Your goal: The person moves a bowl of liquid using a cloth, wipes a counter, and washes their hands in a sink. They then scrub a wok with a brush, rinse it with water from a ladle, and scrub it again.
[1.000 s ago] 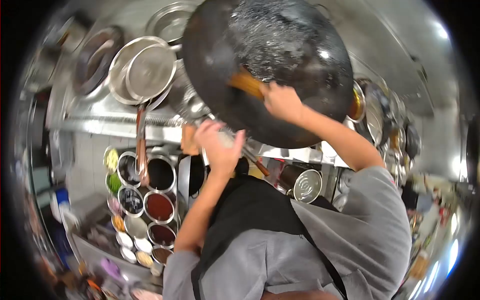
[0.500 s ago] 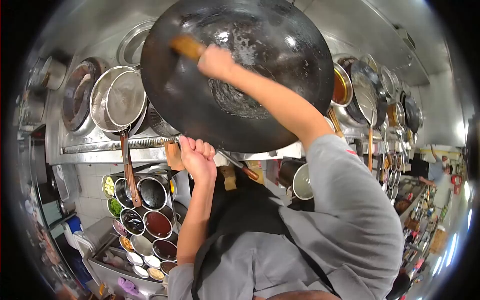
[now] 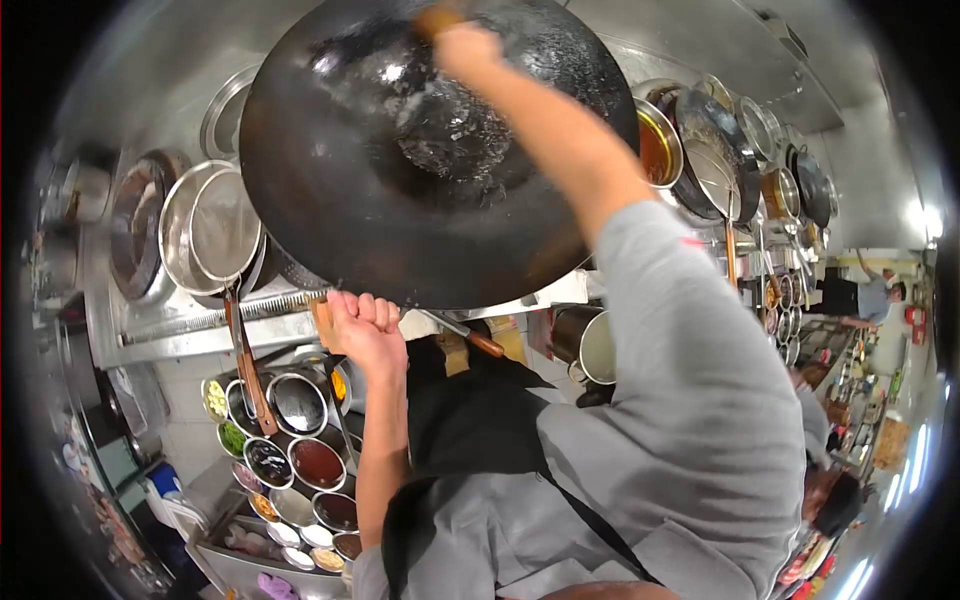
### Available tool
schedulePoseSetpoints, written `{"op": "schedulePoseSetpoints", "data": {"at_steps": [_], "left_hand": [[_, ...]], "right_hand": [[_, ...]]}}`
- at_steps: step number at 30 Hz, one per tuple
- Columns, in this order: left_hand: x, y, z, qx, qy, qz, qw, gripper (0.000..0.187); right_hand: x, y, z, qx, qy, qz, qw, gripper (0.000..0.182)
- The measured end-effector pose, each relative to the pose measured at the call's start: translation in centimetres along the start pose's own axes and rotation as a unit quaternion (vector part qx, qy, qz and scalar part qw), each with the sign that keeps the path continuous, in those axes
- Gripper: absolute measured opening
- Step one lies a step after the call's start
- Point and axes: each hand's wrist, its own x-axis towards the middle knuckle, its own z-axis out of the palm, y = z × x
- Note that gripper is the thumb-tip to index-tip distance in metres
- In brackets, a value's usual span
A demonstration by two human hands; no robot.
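A large black wok (image 3: 360, 220) fills the upper middle, its inside wet and shiny with water and bubbles. My right hand (image 3: 470, 52) is over its far part, closed round a tan scrubbing brush (image 3: 437, 20) that is blurred by motion. At the wok's near left rim my left hand (image 3: 368, 325) is clenched in a fist on the wok; the exact grip is hidden. Beside that fist a short brown wooden piece (image 3: 324, 322) shows. A wooden-handled tool (image 3: 485, 345) pokes out beneath the wok.
Mesh strainers (image 3: 224, 225) rest on the left, above several pots of sauces (image 3: 316, 464) and chopped ingredients. A pot of amber liquid (image 3: 655, 150) stands right of the wok, near more woks (image 3: 715, 140). Below is a pale pot (image 3: 598, 348). Other people (image 3: 868, 295) are at the right.
My right hand has swept the brush farther away and to the right across the wok. The wok and my left hand appear slightly farther left in view. Another person's head shows at lower right.
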Motion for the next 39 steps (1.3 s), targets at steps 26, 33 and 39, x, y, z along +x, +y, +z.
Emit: {"op": "schedulePoseSetpoints", "data": {"at_steps": [26, 33, 39], "left_hand": [[0.1, -0.2, -0.3, -0.027, -0.035, -0.009, 0.999, 0.041], [0.3, -0.6, -0.4, -0.048, -0.028, -0.003, 0.998, 0.042], [0.3, -0.6, -0.5, -0.02, -0.051, 0.008, 0.998, 0.042]], "right_hand": [[-16.9, -10.8, -0.7, 0.222, 0.006, -0.27, 0.937, 0.043], [-21.5, 10.5, 1.3, -0.097, -0.151, -0.072, 0.981, 0.029], [1.2, -2.7, 1.3, 0.178, -0.022, 0.04, 0.983, 0.032]]}}
